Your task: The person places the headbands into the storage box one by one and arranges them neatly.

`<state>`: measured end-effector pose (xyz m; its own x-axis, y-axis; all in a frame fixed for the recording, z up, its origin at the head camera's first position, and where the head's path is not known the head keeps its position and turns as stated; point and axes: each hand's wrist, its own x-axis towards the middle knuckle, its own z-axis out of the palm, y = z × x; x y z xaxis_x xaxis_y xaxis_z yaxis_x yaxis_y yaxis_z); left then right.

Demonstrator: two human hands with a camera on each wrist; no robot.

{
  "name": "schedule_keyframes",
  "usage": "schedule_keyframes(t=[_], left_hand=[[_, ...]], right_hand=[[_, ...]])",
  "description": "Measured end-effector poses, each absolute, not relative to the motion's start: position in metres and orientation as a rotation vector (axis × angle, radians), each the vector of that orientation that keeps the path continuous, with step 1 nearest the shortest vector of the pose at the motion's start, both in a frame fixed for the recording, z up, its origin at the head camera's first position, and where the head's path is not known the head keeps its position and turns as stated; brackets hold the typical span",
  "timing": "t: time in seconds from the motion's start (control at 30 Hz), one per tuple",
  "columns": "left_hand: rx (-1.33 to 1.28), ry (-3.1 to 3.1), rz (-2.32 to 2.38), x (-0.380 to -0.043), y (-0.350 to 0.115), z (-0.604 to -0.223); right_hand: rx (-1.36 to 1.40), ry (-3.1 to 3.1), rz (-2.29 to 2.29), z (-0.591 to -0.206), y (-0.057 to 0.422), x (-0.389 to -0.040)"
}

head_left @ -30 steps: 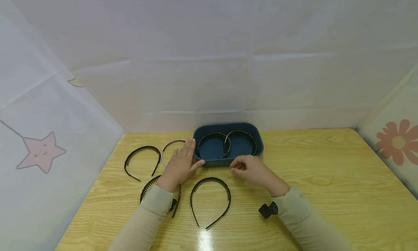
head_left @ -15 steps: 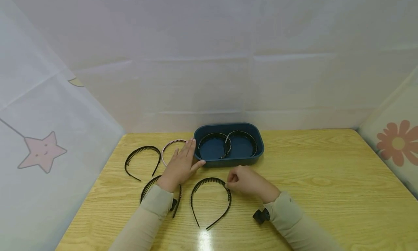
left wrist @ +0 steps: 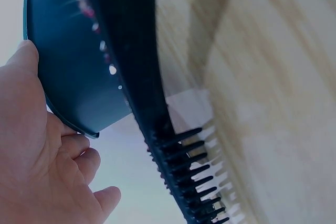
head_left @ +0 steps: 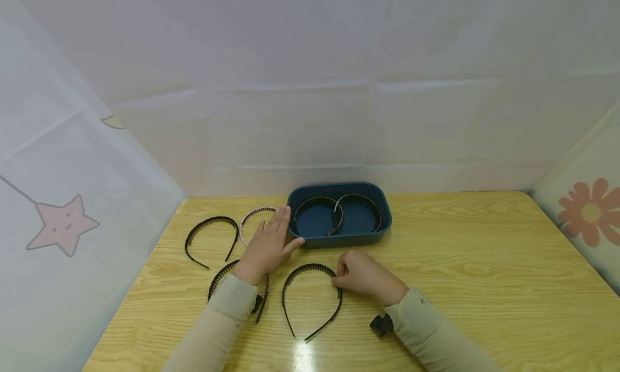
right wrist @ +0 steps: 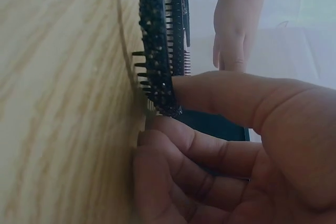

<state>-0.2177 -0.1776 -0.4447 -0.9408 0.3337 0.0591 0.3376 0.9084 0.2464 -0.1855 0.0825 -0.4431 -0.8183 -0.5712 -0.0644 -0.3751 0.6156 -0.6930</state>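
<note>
1. Headband (head_left: 314, 266), black and toothed with a sparkling outer face, lies on the wood-grain surface (head_left: 465, 264), on the person's side of a blue bin (head_left: 344, 241), near it but not touching.
2. Right hand (head_left: 364, 275): its fingers are curled, and the thumb and index finger pinch the band at the right shoulder of the arch.
3. Left hand (head_left: 270, 246): its fingers are extended against the bin's left end, with the thumb spread away from them near the close corner.
4. Handling, as a judgement: it looks like light, springy plastic, stiff along the arch and more flexible toward the thin tips. The beaded face should give some grip; the teeth and slim ends seem the fragile parts. A pinch at the thicker arch looks the surest hold.
5. Direction: the curved top points away from the person, toward the bin; both free ends point back toward the person, slightly left. Its long axis runs roughly front to back.
6. Around it: two dark headbands (head_left: 357, 196) overlap inside the bin; a pink headband (head_left: 256, 209) and two more black ones (head_left: 213, 219) lie leftward, one partly beneath the left forearm.
</note>
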Motion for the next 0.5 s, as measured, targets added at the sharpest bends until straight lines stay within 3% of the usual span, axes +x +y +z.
schedule_keyframes(t=[0.5], left_hand=[[-0.529, -3.054, -0.401, -0.2175, -0.1765, -0.4439]], right_hand=[[-0.721, 2.594, -1.045, -0.4425, 0.083, -0.1856]])
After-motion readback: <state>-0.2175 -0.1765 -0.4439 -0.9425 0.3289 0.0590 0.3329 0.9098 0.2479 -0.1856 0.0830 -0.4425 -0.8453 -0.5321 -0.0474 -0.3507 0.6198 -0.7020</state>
